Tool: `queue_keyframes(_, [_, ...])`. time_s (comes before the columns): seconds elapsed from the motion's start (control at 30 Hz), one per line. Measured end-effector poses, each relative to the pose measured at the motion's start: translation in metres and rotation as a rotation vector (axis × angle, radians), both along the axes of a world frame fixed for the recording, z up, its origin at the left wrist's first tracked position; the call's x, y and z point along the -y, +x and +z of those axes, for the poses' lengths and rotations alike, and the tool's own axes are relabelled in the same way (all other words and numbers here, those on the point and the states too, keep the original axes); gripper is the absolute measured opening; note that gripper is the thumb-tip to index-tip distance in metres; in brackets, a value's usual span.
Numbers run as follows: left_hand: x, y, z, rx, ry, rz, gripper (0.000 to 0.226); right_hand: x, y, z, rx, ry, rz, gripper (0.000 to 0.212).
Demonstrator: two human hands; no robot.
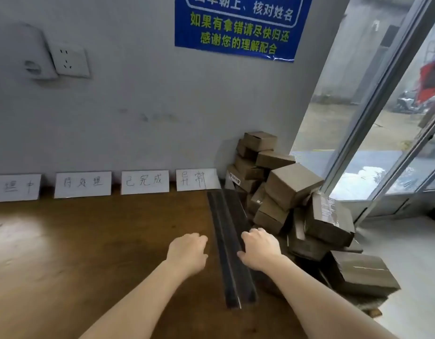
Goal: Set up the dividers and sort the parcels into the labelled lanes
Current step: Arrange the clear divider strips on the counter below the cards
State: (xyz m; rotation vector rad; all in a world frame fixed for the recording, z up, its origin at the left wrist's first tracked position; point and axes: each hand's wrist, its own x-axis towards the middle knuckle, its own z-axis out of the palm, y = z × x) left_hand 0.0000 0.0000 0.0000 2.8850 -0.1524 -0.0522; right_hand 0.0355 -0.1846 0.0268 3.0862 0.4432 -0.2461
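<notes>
Right hand (259,249) gripped the dividers (226,241), fingers curled over their right edge, thumb on top. Left hand (187,253) sat just beside them over the table (89,241), fingers loosely bent, holding nothing. Dividers lay lengthwise, parcels (309,204) heaped along their right side.

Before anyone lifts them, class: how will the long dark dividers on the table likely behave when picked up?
Probably stiff: the dividers lie dead straight on the table. Long and thin, they may tip if the grip sits off-centre. Their angled section looks unlikely to roll.
</notes>
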Motion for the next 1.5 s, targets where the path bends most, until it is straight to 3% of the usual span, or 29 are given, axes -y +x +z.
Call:
queue_keyframes(0.27, [0.031,0.029,-0.03,-0.177,-0.135,0.099,0.059,0.003,0.02,-0.035,-0.096,0.108,-0.069,0.031])
queue_keyframes(0.4, [0.043,0.035,-0.046,-0.25,-0.281,0.136,0.048,-0.002,0.023,-0.046,-0.169,0.171,-0.123,0.025])
queue_keyframes(0.53, [0.052,0.041,-0.054,-0.278,-0.281,0.26,0.043,-0.006,0.025,-0.053,-0.174,0.236,-0.216,0.027])
queue_keyframes(0.77, [0.04,0.03,-0.051,-0.188,-0.389,0.327,0.049,-0.008,0.025,-0.057,-0.113,0.222,-0.229,0.019])
queue_keyframes(0.93, [0.028,0.018,-0.04,-0.142,-0.436,0.321,0.045,-0.005,0.028,-0.051,-0.061,0.124,-0.186,0.028])
queue_keyframes(1.5, [-0.047,-0.035,-0.029,-0.083,-0.351,0.467,0.049,-0.066,-0.004,-0.031,0.043,0.305,-0.013,0.039])
